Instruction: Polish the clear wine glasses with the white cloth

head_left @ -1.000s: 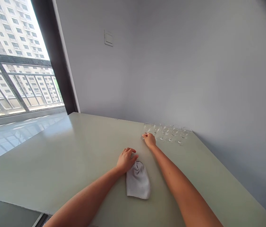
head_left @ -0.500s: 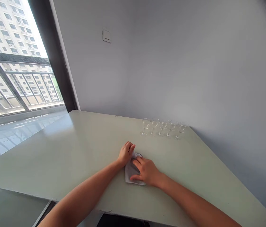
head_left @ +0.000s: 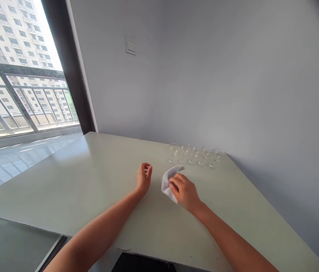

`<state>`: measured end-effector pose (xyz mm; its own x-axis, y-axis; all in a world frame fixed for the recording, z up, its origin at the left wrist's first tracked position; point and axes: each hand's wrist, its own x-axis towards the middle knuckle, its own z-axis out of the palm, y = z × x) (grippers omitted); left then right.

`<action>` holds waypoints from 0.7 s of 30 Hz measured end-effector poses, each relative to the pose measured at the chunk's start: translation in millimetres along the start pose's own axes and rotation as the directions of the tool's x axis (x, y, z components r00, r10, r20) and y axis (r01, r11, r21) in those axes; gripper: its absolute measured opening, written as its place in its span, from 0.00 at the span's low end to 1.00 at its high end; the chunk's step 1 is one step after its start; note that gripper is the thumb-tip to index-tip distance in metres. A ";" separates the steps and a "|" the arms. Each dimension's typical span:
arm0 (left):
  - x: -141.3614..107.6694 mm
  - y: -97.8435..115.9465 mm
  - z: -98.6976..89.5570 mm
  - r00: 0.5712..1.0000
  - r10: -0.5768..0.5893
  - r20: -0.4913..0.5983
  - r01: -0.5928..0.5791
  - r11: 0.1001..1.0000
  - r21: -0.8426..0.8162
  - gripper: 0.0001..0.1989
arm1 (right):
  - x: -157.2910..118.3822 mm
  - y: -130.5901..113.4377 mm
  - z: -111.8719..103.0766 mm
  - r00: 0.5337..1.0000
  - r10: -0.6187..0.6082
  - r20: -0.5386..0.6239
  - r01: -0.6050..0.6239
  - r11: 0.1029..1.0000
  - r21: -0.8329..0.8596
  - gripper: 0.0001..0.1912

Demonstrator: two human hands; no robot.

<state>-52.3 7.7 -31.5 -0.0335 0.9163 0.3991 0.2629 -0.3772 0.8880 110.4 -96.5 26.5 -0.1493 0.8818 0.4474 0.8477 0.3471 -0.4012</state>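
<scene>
A white cloth (head_left: 168, 180) hangs from my right hand (head_left: 186, 192), its fingers closed on one side. The cloth is lifted and bent, with its upper edge reaching toward the glasses. To the left, my left hand (head_left: 144, 177) rests near the table surface, apart from the cloth. Its fingers are loosely curled with a gap to the thumb, and I see nothing in them. Behind both hands, several clear stemmed glasses (head_left: 194, 152) stand upright in a row on the pale table (head_left: 105, 177).
Grey walls (head_left: 221, 75) meet behind the table, with a light switch (head_left: 130, 46) on the left one. At far left a window (head_left: 29, 90) shows a railing and a building. A dark object (head_left: 142, 263) sits below the table's front edge.
My right hand has picked the cloth up off the table and moved it slightly right and away from me. My left hand has come off the cloth and shifted left.
</scene>
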 end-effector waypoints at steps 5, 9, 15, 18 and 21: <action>15.0 -1.8 3.0 0.987 -0.155 0.050 0.157 0.987 -0.039 0.09 | -11.8 -5.2 29.6 0.931 -0.142 0.335 0.077 0.977 0.200 0.13; 41.2 -4.7 28.1 0.939 -0.252 0.234 0.267 0.963 -0.037 0.10 | -15.0 5.9 52.9 0.973 -0.043 0.228 -0.006 0.978 0.209 0.15; 80.3 -1.8 100.5 0.849 -0.305 0.432 0.363 0.930 -0.056 0.29 | -18.9 15.7 58.3 0.975 -0.070 0.210 0.019 0.972 0.233 0.14; 89.4 1.7 132.1 0.818 -0.324 0.476 0.390 0.920 -0.044 0.32 | -20.4 16.9 56.2 0.974 -0.068 0.218 0.011 0.967 0.253 0.13; 93.5 1.0 148.8 0.807 -0.342 0.482 0.405 0.914 -0.030 0.24 | -20.6 17.1 54.1 0.971 -0.063 0.231 -0.003 0.962 0.273 0.14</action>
<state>88.3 113.0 -27.2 0.3474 0.9332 -0.0917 0.1976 0.0228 0.9800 100.4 -91.5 -32.8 -0.3157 0.9082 0.2746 0.6767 0.4184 -0.6058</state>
